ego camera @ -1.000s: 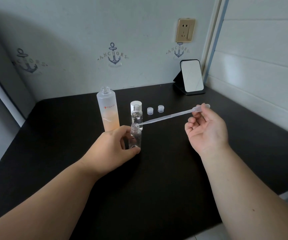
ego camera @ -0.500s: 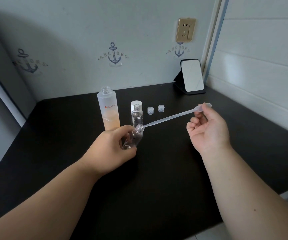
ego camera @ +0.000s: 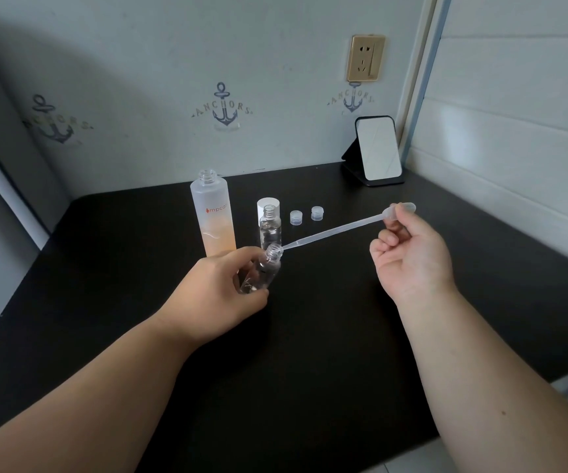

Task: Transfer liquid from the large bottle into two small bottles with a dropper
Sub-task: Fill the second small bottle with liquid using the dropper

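The black tabletop (ego camera: 310,336) carries everything, and the frosted large bottle (ego camera: 213,216) standing uncapped near its back edge serves as the marker for the rest; its lower part holds peach-coloured liquid. Well to the right of that bottle, against the wall, a small standing mirror (ego camera: 378,148) leans on its stand.

In front of the large bottle and slightly to its right, the left hand (ego camera: 214,295) has its fingers and thumb curled round a clear small bottle (ego camera: 262,271), tilted so that its open neck leans to the right. The right hand (ego camera: 412,261), well to the right of the large bottle, pinches the bulb of a translucent dropper (ego camera: 337,228) between thumb and forefinger; the long stem slopes down to the left and its tip sits at the mouth of the tilted bottle.

Just right of the large bottle stands the second small bottle (ego camera: 270,227), uncapped, with a white cap (ego camera: 268,203) close behind it. Further right lie two small screw caps (ego camera: 306,215) side by side.

The step in hand looks to be emptying the dropper. To do it well, slip the tip properly inside the neck before squeezing, press the bulb slowly, and hold the bottle steady, since a clear bottle tilted this far could spill at the lip.
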A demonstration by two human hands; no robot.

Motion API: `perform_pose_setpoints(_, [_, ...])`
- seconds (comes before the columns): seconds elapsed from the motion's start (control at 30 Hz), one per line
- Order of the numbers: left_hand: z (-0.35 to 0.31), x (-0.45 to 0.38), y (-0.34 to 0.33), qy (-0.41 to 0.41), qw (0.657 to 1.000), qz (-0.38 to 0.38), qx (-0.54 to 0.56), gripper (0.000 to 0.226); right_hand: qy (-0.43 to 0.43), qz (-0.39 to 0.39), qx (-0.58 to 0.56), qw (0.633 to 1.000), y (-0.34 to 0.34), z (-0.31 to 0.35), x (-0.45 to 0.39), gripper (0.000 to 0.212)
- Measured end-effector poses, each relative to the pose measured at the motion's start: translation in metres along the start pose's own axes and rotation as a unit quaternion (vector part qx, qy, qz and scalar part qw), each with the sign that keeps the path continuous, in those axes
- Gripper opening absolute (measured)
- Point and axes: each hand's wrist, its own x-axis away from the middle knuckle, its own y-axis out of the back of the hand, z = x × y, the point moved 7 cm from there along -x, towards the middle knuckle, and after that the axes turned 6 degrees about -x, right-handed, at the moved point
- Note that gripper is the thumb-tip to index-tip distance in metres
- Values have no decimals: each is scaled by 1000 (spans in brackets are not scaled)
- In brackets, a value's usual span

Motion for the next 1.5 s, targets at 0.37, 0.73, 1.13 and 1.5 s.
perform_pose_setpoints(0.37, [-4,0,1,-9,1000,-4,-8,39,12,-18,12,1000,5,1,-1,32])
perform_pose_setpoints(0.73, [-7,-1,-2,-2,1000,3,-7,39,-3,-41,10,999,11,-1,-2,16])
perform_pose_setpoints(1.13, [18,18,45,107,939,-291,150,19,-13,-37,-4,999,8,-2,-1,23])
perform_pose_setpoints(1.5, [49,-3,13,217,952,-160,146,71,-25,-23,6,999,3,-5,2,23])
